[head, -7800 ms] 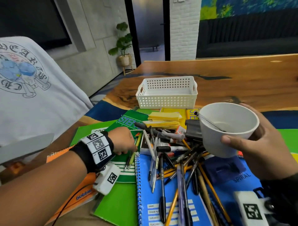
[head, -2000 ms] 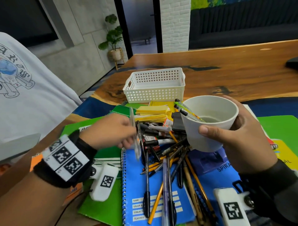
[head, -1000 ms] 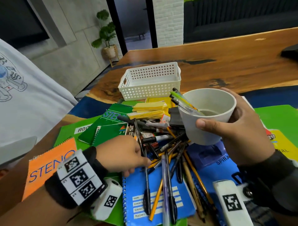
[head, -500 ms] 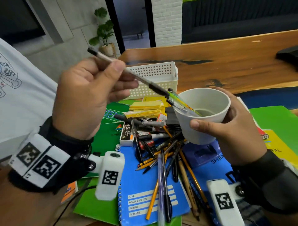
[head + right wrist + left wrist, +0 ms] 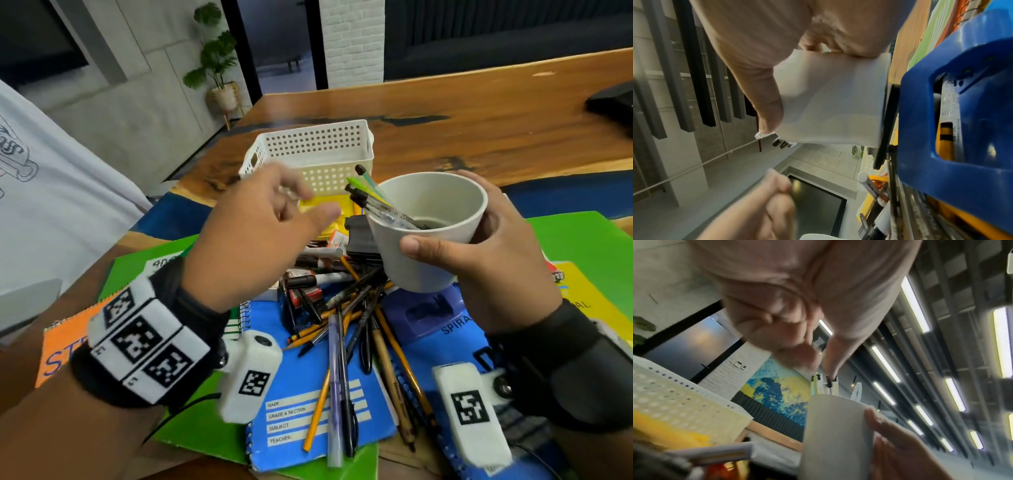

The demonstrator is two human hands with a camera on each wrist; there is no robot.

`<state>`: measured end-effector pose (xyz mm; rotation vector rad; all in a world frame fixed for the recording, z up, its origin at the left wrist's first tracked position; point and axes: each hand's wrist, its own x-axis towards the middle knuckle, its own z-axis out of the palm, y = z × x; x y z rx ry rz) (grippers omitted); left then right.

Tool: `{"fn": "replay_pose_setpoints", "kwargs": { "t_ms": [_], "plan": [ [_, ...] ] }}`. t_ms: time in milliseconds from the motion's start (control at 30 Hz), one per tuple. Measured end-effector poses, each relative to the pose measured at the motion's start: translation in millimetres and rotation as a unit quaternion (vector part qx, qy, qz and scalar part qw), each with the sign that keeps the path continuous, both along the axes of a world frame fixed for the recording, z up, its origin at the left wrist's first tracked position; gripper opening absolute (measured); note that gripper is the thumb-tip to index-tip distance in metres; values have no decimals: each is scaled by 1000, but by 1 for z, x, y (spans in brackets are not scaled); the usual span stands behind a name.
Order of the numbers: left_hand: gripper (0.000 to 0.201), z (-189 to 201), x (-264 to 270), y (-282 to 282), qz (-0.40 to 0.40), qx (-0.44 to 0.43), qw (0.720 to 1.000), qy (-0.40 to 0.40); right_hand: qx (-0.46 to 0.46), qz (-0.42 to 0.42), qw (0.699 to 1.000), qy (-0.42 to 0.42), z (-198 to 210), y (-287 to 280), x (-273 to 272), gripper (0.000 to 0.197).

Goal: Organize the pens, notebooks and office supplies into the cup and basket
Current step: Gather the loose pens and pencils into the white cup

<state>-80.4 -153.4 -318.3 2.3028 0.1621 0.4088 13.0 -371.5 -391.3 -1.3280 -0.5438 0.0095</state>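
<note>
Though wrist-hidden — cup (image 5: 424, 236) interior, pens (image 5: 380, 205)

A white cup (image 5: 424, 236) is held tilted above the pile, gripped by the right hand (image 5: 486, 253), with several pens (image 5: 376, 202) leaning out over its left rim. Behind it a white perforated basket (image 5: 315, 154) stands upright on the wooden worktop (image 5: 479, 130). Loose pens and pencils (image 5: 346, 329) lie crisscrossed over a blue spiral notebook (image 5: 308, 411), with green notebooks (image 5: 582, 240) and an orange one (image 5: 65, 342) around.
</note>
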Motion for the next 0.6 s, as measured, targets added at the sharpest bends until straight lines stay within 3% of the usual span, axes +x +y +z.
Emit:
{"fn": "replay_pose_setpoints", "kwargs": {
  "t_ms": [33,100,200,467,533,600],
  "plan": [
    [29,-4,-3,4,0,63,993,96,-1,-1,1000,-1,0,0,0,86],
    [35,-18,-7,5,-40,156,945,283,-2,-1,1000,-2,0,0,-1,88],
    [44,-44,-9,2,-89,135,903,397,-6,0,1000,-8,1,1,-2,92],
    [27,-63,-9,1,-120,-16,898,423,-3,-7,1000,-8,2,-1,-2,84],
    [26,-51,-9,6,-115,-40,912,391,-8,-7,1000,-7,1,-1,-1,87],
    [24,-30,-8,13,-98,-62,950,291,-11,-7,1000,-8,1,-1,-1,87]
  ]
}}
